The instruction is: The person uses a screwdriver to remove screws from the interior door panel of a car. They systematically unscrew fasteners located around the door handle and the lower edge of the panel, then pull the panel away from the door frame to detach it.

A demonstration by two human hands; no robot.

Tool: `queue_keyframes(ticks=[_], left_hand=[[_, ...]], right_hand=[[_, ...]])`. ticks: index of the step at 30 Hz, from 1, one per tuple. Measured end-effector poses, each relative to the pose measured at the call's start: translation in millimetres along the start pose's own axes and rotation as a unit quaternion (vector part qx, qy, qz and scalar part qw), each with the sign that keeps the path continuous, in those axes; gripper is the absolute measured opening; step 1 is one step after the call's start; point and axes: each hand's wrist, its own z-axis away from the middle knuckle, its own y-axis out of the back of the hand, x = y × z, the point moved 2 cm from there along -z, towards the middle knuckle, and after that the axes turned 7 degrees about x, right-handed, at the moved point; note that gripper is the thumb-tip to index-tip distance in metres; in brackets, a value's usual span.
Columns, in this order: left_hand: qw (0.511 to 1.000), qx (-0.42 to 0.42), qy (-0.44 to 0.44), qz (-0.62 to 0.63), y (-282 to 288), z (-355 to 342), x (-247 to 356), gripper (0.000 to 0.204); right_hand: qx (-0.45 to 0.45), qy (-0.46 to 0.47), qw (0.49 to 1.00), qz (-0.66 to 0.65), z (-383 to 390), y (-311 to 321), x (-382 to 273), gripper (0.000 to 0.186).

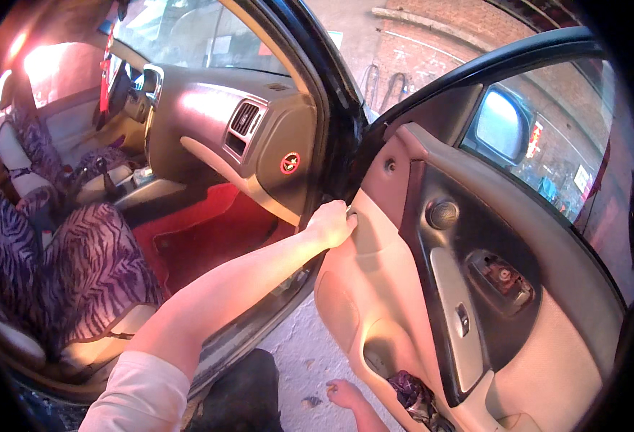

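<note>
My left hand (333, 225) reaches across to the front edge of the beige and dark door panel (385, 270) on the open car door. Its fingers are closed against that edge, around a small pale bit that I cannot make out. Lower down, my right hand (343, 394) hangs beside the door pocket with its fingers curled; whether anything is in them is too small to tell. On the panel are a round speaker grille (442, 214), a grey armrest trim with a window switch (464, 319), and an open handle recess (503, 281) with rusty metal showing inside.
Dark patterned cloth (412, 394) lies in the door pocket. To the left are a zebra-patterned seat (108, 266), a red floor mat (209, 241) and the dashboard (209, 108). A side mirror (500, 124) shows through the door window. Pale concrete ground (299, 360) lies below.
</note>
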Motion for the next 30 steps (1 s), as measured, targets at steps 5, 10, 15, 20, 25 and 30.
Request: queue_keyframes(ticks=[5,10,15,20,25,30], left_hand=[[0.997,0.007,0.078,0.025,7,6,12,0.038],[0.990,0.006,0.126,0.067,2,1,8,0.037],[0.975,-0.007,0.163,0.148,1,1,1,0.029],[0.967,0.001,0.160,0.196,-5,1,-8,0.028],[0.986,0.115,0.048,0.112,-8,8,-3,0.020],[0.978,0.152,0.042,0.134,-11,18,1,0.022]], right_hand=[[0.008,-0.002,1.000,0.002,6,7,-8,0.043],[0.012,0.006,1.000,-0.017,9,12,-13,0.042],[0.003,-0.003,1.000,-0.012,7,12,-14,0.044],[-0.001,-0.002,1.000,-0.001,3,10,-9,0.045],[-0.004,-0.005,1.000,-0.009,4,9,-8,0.045],[0.008,0.000,1.000,-0.004,5,12,-12,0.045]])
